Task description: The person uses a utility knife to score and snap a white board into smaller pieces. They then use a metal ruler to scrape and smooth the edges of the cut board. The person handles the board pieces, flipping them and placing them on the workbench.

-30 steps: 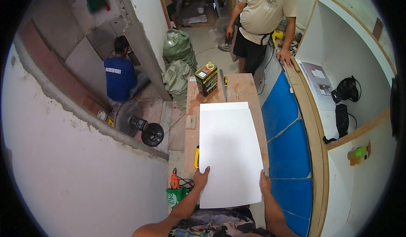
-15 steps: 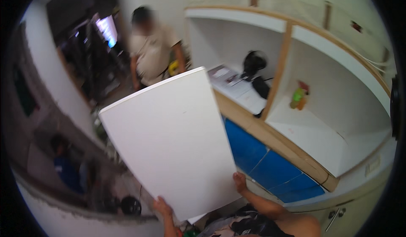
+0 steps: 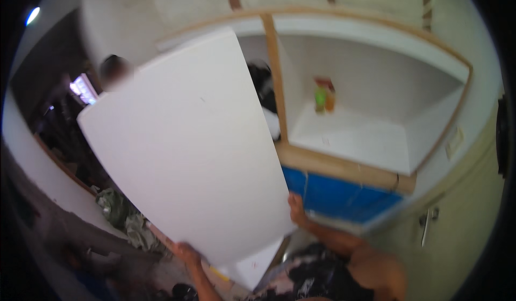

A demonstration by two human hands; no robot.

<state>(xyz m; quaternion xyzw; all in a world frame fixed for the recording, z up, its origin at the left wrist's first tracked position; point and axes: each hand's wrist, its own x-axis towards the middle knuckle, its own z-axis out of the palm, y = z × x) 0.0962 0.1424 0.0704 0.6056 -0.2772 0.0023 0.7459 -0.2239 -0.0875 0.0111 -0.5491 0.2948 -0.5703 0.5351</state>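
i hold the white panel (image 3: 188, 140) out in front of me, slanting across my view, my left hand (image 3: 188, 253) closed on its left edge and my right hand (image 3: 296, 208) on its right edge, both toward the end by my body; the fingers underneath are hidden. a corner of another white piece (image 3: 253, 266) shows at that near end. i judge that so long a board wants an even grip and slow turning, its far corners well apart from the person (image 3: 114, 67) behind it and the wooden post (image 3: 274, 75) on my right.
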